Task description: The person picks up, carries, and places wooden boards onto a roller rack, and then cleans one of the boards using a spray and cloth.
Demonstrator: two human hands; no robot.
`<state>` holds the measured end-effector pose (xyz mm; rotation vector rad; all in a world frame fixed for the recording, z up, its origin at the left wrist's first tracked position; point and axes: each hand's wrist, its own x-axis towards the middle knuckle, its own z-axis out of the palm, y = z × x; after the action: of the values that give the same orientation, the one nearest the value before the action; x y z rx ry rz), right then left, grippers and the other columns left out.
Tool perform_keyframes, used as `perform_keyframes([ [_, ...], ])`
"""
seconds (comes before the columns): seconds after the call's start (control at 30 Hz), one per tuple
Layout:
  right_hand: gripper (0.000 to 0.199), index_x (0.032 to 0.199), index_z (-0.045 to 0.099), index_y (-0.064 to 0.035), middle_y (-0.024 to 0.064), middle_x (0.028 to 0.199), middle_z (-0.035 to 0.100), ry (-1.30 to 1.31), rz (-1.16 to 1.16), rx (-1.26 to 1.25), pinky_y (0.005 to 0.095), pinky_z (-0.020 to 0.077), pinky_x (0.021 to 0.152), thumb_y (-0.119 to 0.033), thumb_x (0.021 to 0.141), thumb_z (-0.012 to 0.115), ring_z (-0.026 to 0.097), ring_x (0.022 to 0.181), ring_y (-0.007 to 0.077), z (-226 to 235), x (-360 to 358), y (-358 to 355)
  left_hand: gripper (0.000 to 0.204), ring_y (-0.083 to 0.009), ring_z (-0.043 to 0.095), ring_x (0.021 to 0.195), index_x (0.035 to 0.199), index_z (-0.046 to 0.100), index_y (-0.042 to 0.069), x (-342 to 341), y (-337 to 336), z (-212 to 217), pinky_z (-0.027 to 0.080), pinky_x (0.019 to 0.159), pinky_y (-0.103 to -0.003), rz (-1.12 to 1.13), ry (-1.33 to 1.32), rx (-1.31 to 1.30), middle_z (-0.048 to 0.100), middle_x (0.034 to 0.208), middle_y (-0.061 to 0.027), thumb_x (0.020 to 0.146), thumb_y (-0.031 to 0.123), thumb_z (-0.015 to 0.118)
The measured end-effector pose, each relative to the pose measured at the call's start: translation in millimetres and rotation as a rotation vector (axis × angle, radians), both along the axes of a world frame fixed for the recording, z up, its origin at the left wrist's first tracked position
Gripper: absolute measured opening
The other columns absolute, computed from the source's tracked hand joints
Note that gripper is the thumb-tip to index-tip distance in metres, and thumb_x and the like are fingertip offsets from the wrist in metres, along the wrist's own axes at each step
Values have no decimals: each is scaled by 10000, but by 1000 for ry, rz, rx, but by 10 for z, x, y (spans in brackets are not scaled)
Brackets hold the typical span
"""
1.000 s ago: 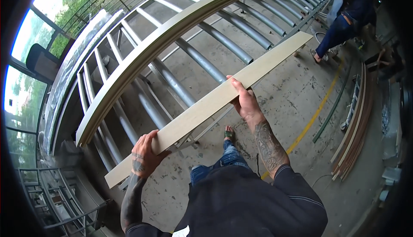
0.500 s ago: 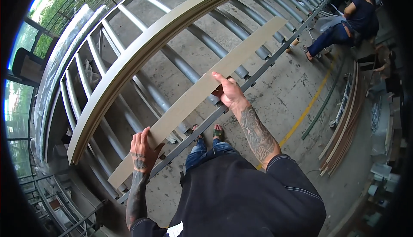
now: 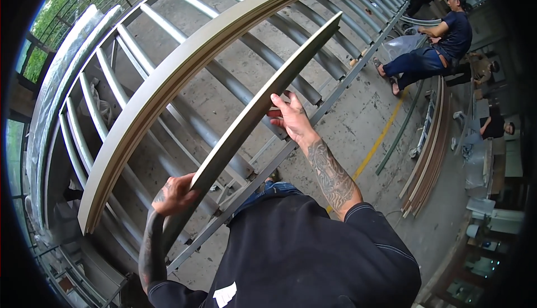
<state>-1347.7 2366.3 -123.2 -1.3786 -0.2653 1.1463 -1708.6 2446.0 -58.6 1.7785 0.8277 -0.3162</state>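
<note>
Head view: board slanted lower-left to upper-right over metal rollers; left hand gripped nearer its lower end; right hand, at midlength, fingers parted, hold unclear.

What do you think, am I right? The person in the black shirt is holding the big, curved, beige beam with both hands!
Not quite: the head view shows the left hand and right hand holding the long, straight, flat board with a pale edge, not the big, curved, beige beam. The rest is right.
</note>
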Motion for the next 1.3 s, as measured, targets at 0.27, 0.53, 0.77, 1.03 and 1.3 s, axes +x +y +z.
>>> perform_keyframes([
  [0.27,297,997,610,-138,-21,800,627,162,37,34,217,455,531,-424,939,662,589,647,78,-131,110,-34,507,-220,694,988,1344,494,-10,-280,347,-246,540,916,-374,-26,-202,-432,698,1099,-147,961,288,640],
  [0.53,265,895,581,-147,-57,714,572,-1,-7,1,186,378,456,-381,911,703,480,530,38,-190,45,2,490,-184,632,726,1247,525,4,-344,344,-280,516,723,-315,-110,-123,-81,664,873,-102,931,344,684],
  [0.77,288,934,627,-87,-44,710,575,-144,-111,-12,183,352,388,-358,890,711,433,451,25,-226,91,-7,598,-219,592,770,1298,479,5,-142,31,-33,481,690,-356,40,-75,220,606,894,-146,899,394,698],
  [1.03,324,980,612,-78,-51,730,571,-241,-109,-40,176,333,378,-355,868,738,415,457,8,-194,84,-27,795,-370,568,1094,1359,463,22,-91,-152,-105,481,955,-448,-30,4,334,549,1191,-198,745,373,825],
  [1.3,285,1002,620,-35,-12,820,612,-365,-142,4,216,417,478,-286,897,707,526,595,52,-159,76,-11,766,-360,569,1097,1368,473,39,-99,-93,-135,488,946,-430,-117,65,356,551,1184,-197,737,300,821],
])
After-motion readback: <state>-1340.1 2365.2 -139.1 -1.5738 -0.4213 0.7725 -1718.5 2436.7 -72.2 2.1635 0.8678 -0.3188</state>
